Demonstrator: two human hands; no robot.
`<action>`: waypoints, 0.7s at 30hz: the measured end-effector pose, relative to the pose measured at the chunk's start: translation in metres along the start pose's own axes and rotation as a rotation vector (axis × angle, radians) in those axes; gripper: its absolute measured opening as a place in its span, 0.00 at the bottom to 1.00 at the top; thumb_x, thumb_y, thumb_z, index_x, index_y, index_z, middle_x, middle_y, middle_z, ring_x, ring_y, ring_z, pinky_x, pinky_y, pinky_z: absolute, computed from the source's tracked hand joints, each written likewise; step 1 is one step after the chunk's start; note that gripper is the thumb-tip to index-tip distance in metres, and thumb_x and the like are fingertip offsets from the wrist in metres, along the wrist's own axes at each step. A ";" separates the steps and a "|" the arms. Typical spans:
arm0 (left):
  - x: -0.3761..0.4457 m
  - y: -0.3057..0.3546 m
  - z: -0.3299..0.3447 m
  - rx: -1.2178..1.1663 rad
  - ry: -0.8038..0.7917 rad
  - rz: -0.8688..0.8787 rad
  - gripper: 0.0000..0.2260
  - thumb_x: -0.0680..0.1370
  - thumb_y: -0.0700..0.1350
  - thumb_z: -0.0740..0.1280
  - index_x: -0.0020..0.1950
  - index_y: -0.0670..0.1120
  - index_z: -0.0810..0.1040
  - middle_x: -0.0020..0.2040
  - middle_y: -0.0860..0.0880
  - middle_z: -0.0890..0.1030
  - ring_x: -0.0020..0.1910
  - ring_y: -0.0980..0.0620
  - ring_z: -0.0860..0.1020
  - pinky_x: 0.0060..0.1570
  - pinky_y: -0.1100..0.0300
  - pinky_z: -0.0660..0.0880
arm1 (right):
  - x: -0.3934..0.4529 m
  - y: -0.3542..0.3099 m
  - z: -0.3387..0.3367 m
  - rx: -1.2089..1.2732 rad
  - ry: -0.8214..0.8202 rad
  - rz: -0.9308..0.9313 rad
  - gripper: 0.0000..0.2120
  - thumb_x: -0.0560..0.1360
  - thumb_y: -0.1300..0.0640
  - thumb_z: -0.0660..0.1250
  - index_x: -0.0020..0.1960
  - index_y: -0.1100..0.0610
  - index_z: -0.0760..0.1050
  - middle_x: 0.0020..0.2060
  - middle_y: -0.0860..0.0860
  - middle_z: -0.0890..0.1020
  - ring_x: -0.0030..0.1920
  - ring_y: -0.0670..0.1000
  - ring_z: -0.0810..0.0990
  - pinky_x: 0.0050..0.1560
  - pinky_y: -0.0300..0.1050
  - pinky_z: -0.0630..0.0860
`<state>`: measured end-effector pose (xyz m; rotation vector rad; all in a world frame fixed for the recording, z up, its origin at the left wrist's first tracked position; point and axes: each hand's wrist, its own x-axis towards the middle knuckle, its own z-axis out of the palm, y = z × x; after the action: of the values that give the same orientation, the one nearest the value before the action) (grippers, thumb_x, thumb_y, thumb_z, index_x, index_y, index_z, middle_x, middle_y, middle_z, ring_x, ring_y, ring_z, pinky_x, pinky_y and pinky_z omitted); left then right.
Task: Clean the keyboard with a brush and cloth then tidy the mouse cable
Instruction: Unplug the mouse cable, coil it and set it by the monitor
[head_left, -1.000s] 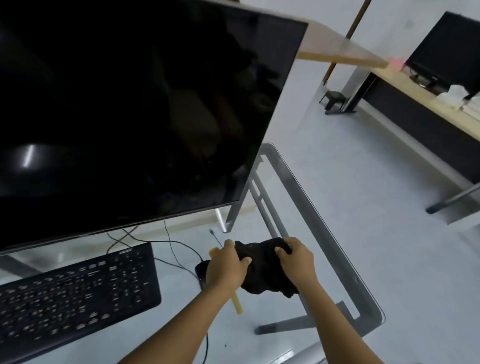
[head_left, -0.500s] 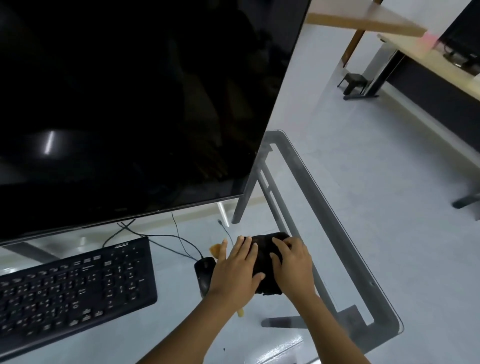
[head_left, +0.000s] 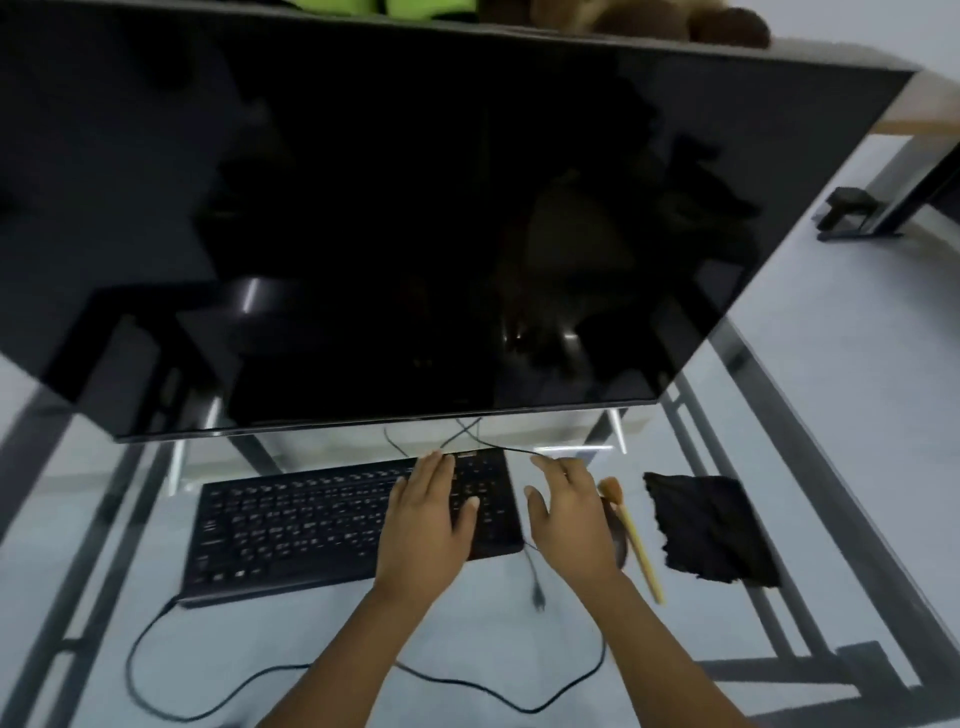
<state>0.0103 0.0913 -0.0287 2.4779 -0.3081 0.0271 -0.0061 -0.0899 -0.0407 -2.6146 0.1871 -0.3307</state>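
A black keyboard (head_left: 311, 525) lies on the glass desk (head_left: 519, 639) under the monitor. My left hand (head_left: 434, 514) rests flat over the keyboard's right end, fingers straight. To its right, my right hand (head_left: 569, 512) hovers open, fingers spread, over the dark mouse (head_left: 618, 543), which is mostly hidden. A wooden-handled brush (head_left: 631, 535) lies beside the mouse. The folded black cloth (head_left: 709, 525) lies flat further right, apart from both hands. A loose black cable (head_left: 498, 693) loops across the desk near me, with a plug end (head_left: 537, 597) just below the keyboard.
A large dark monitor (head_left: 441, 223) overhangs the back of the desk. More cables (head_left: 457, 436) run behind the keyboard. The desk's metal frame (head_left: 737, 467) shows through the glass on the right, and another desk's leg (head_left: 883, 197) stands on the floor at far right.
Both hands have let go of the black cloth, which now lies flat on the right. The left hand moved onto the keyboard, the right over the mouse. The view swung left.
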 end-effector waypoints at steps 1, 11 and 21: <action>-0.004 -0.014 -0.013 -0.016 0.024 -0.038 0.25 0.80 0.51 0.62 0.74 0.42 0.65 0.75 0.46 0.64 0.75 0.50 0.60 0.74 0.53 0.53 | -0.001 -0.015 0.005 0.023 -0.018 -0.002 0.18 0.75 0.60 0.68 0.64 0.59 0.75 0.55 0.57 0.78 0.56 0.58 0.77 0.58 0.50 0.75; -0.063 -0.147 -0.097 -0.089 0.180 -0.415 0.25 0.77 0.45 0.67 0.72 0.37 0.67 0.75 0.39 0.62 0.75 0.41 0.58 0.72 0.44 0.60 | -0.027 -0.119 0.048 0.040 -0.116 -0.007 0.19 0.76 0.59 0.66 0.66 0.58 0.74 0.59 0.56 0.76 0.58 0.56 0.75 0.61 0.48 0.75; -0.089 -0.201 -0.113 0.003 0.088 -0.598 0.34 0.76 0.49 0.68 0.74 0.35 0.58 0.73 0.35 0.60 0.72 0.37 0.58 0.68 0.39 0.63 | -0.044 -0.123 0.061 -0.243 -0.258 0.224 0.27 0.78 0.52 0.63 0.74 0.58 0.61 0.73 0.60 0.63 0.71 0.61 0.64 0.69 0.58 0.65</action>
<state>-0.0249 0.3337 -0.0661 2.4654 0.4732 -0.1127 -0.0236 0.0532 -0.0416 -2.8054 0.4506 0.1146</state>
